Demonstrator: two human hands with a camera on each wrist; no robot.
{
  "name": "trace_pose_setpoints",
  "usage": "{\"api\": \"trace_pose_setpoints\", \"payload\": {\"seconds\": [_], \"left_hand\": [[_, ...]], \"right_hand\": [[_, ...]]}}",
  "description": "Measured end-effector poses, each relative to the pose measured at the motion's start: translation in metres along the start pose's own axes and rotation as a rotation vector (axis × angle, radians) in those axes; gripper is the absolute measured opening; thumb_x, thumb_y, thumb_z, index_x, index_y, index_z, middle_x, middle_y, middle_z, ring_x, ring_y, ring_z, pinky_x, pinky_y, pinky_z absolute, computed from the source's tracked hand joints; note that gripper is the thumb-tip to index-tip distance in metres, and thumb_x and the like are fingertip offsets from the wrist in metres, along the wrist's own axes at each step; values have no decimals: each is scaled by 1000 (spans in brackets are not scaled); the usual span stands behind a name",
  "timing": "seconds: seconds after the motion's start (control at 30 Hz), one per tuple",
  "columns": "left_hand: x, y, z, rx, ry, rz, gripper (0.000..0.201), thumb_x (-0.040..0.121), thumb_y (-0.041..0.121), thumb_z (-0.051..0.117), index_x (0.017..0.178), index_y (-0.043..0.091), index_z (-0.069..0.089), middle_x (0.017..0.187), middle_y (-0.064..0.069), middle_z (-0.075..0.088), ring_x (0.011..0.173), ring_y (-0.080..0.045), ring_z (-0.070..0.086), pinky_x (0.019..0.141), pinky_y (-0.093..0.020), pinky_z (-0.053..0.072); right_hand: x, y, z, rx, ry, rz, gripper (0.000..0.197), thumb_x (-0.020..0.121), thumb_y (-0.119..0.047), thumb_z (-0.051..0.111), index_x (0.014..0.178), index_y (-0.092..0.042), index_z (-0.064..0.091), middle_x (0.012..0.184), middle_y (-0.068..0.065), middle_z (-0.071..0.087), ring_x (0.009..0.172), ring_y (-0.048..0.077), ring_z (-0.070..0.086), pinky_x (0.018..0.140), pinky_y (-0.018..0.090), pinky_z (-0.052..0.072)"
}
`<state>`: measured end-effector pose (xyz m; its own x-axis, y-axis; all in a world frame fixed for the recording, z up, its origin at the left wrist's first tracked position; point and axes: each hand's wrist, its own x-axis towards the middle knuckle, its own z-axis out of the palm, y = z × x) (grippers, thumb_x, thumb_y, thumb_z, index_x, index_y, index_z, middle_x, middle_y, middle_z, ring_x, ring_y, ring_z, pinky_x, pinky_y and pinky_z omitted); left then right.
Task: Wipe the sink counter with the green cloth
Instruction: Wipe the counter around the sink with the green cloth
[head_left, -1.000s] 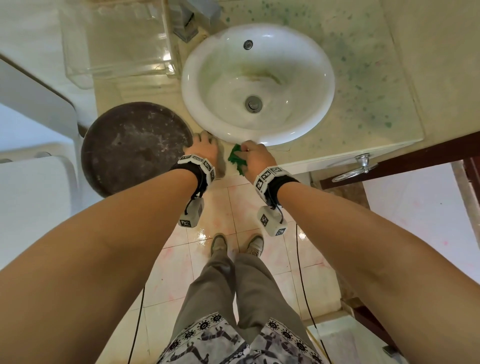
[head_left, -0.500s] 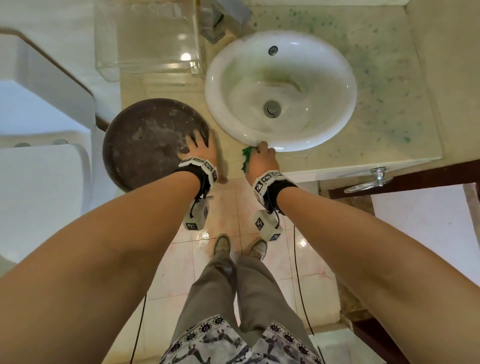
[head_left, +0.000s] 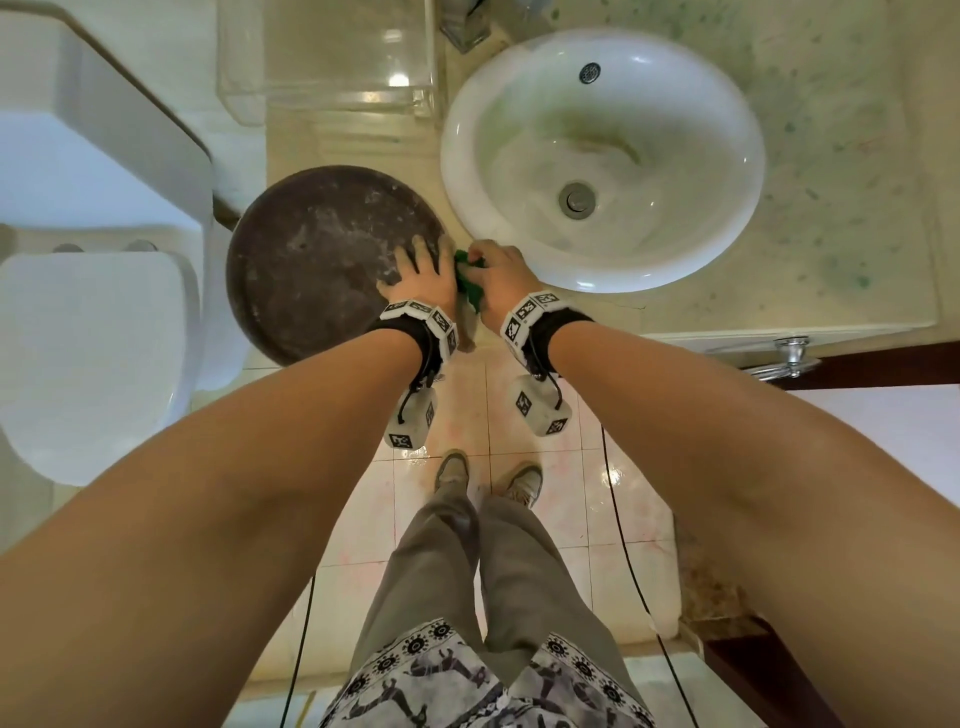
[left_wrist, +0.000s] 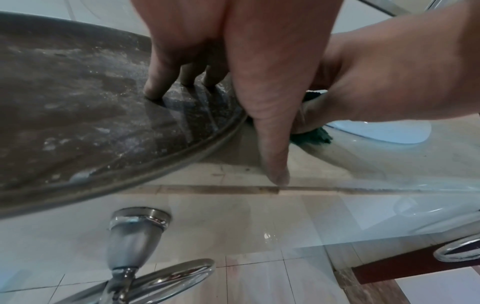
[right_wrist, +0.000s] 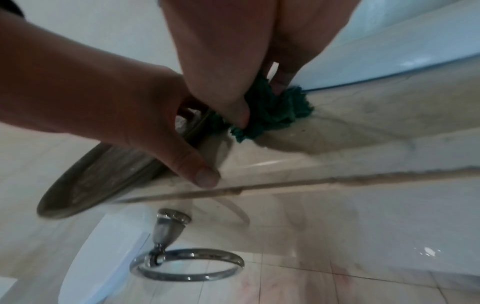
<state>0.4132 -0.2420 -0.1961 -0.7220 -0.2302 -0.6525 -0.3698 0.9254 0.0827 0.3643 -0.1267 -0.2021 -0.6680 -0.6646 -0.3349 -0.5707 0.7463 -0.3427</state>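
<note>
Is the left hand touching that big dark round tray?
Touching. In the left wrist view the left hand's fingertips press down on the dusty surface of the dark round tray; the head view shows its fingers spread over the tray's edge.

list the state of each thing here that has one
green cloth: bunched, pressed on the counter
right hand: grips the cloth
left hand: fingers spread on the dark round tray
tray: dusty, overhanging the counter edge
sink: empty, stained
toilet lid: down
</note>
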Motion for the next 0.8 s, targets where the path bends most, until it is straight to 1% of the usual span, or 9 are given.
{"api": "trace_pose_setpoints", "payload": {"seconds": [0.07,0.17,0.27,0.33,0.4,0.47,0.6,0.73,0.8], "left_hand": [[1,0,0,-11,9,4,138,64,45,87,153,16,-14,160,-16,-12,147,-42,-5,110,-67,20],[1,0,2,2,41,4,133,69,44,85,153,16,-13,161,-16,-9,147,-42,-2,110,-66,22],[0,1,3,40,36,-5,141,61,52,87,153,15,-14,161,-16,-9,147,-42,-1,109,-65,25],[-1,2,2,52,25,-16,148,56,57,88,153,16,-16,161,-16,-10,147,-42,-2,110,-65,25],[-2,3,0,57,20,-22,148,56,58,87,152,16,-17,161,-15,-11,147,-42,-2,110,-65,24],[-3,3,-1,41,5,-17,143,61,54,86,153,15,-16,161,-15,-11,147,-42,-3,111,-65,23],[-2,2,-3,22,18,-14,127,74,41,82,154,15,-13,161,-15,-9,146,-42,-3,111,-65,23],[-1,0,3,31,37,-2,124,75,42,80,154,16,-12,161,-14,-8,147,-41,-2,110,-65,22],[1,0,6,26,52,1,123,75,40,80,154,16,-11,161,-14,-8,146,-41,-2,110,-65,23]], "right_hand": [[-7,2,1,12,4,-35,39,90,-14,56,128,-19,60,142,3,44,128,32,36,107,35,34],[-23,4,6,-38,12,-137,37,83,-11,62,118,-23,68,133,-1,54,119,33,44,102,36,36],[-37,10,10,-60,-19,-204,37,81,-12,63,115,-25,70,128,-3,56,115,30,47,101,38,39],[-46,14,11,-55,-21,-228,38,83,-11,64,117,-25,69,126,-2,58,113,30,48,97,37,41],[-56,21,13,-31,-5,-218,39,84,-10,64,120,-25,67,125,-1,58,112,30,48,94,36,41],[-66,30,16,28,37,-136,38,86,-9,63,120,-25,67,125,-1,59,112,31,47,92,37,43],[-79,57,25,65,133,37,42,85,-1,60,120,-24,67,127,0,59,118,35,48,99,48,45],[-92,78,15,110,223,285,43,88,-3,56,124,-25,64,135,-5,55,120,30,45,100,41,45],[-97,82,12,93,236,383,45,87,0,54,124,-24,64,136,-7,52,120,29,42,92,38,49]]}}
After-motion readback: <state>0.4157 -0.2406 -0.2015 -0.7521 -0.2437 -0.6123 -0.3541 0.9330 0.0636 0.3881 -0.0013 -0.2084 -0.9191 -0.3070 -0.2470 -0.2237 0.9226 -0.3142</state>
